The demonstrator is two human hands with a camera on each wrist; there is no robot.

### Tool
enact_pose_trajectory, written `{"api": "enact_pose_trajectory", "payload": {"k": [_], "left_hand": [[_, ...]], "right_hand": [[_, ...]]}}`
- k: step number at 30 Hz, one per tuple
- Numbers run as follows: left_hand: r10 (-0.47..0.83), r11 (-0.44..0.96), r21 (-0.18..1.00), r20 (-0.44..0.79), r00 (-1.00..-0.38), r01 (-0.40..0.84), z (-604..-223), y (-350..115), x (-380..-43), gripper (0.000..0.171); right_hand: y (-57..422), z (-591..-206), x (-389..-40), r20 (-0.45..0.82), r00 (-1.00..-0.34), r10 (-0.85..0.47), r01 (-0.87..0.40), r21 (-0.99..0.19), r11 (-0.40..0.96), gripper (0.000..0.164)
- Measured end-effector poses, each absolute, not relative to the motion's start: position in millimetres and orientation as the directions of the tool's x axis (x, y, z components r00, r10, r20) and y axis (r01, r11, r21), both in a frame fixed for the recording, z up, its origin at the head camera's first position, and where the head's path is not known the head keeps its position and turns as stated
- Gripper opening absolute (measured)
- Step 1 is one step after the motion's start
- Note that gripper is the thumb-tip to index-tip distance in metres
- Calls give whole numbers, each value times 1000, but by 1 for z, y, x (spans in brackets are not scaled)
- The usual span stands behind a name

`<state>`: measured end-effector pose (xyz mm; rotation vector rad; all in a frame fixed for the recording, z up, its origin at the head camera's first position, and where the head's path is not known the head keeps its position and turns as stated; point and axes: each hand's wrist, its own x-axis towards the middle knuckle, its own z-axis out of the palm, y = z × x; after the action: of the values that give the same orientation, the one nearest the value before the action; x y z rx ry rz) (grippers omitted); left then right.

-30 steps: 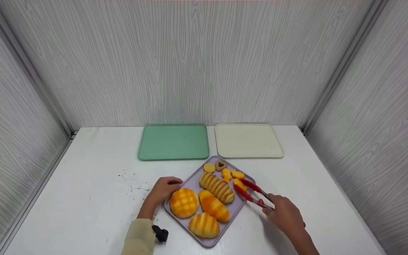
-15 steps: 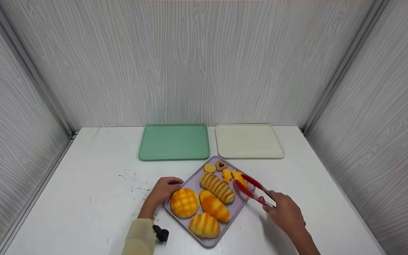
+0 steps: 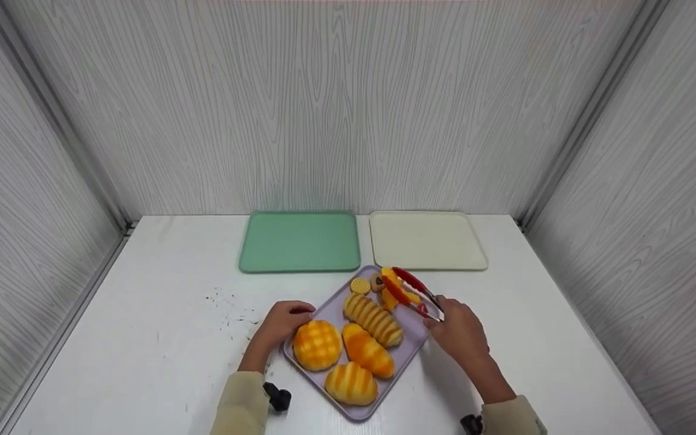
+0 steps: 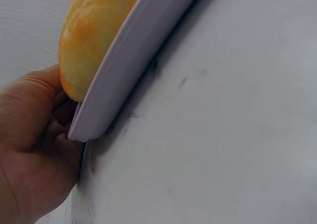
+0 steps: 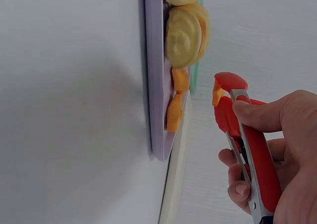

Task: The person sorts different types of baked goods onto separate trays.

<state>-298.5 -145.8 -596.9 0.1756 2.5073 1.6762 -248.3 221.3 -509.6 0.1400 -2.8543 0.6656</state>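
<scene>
My right hand point(image 3: 461, 331) grips red-and-silver tongs point(image 5: 262, 169) above the far right side of a lilac tray point(image 3: 409, 341). Pinched in the tongs' red tips is a small orange piece point(image 5: 217, 92), raised off the tray. Two more orange pieces point(image 5: 174, 113) lie below it. My left hand point(image 3: 286, 323) holds the tray's left edge, its fingers at the rim beside a round, grid-scored bun point(image 3: 318, 345). Also on the tray are a ridged long bread point(image 3: 374, 320), an orange-topped roll point(image 3: 368, 351), a striped roll point(image 3: 351, 383) and a round yellow biscuit point(image 3: 360, 286).
Behind the lilac tray stand a green tray point(image 3: 299, 241) on the left and a cream tray point(image 3: 429, 240) on the right. Dark specks mark the white table point(image 3: 142, 326) left of my left hand. Grey wood-grain panels point(image 3: 324, 109) enclose the back and sides.
The tongs closed on an orange piece at the tray's right corner and lifted it. My right hand has moved up and left with it. My left hand stays at the tray's edge.
</scene>
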Motion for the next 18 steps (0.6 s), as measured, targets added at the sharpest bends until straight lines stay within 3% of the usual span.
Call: {"api": "enact_pose_trajectory", "payload": {"k": [7,18], "left_hand": [[154,380,925,-31,-988,30,-596,-145,-297,20],[169,367,929,-17,-985,47,-595,-146,-296,20]], "right_hand": [[190,-507,-275,188,-981,-56,-132,-420,898,57],[155,-513,-313,168,-983,-72,-135,-402,906,42]]}}
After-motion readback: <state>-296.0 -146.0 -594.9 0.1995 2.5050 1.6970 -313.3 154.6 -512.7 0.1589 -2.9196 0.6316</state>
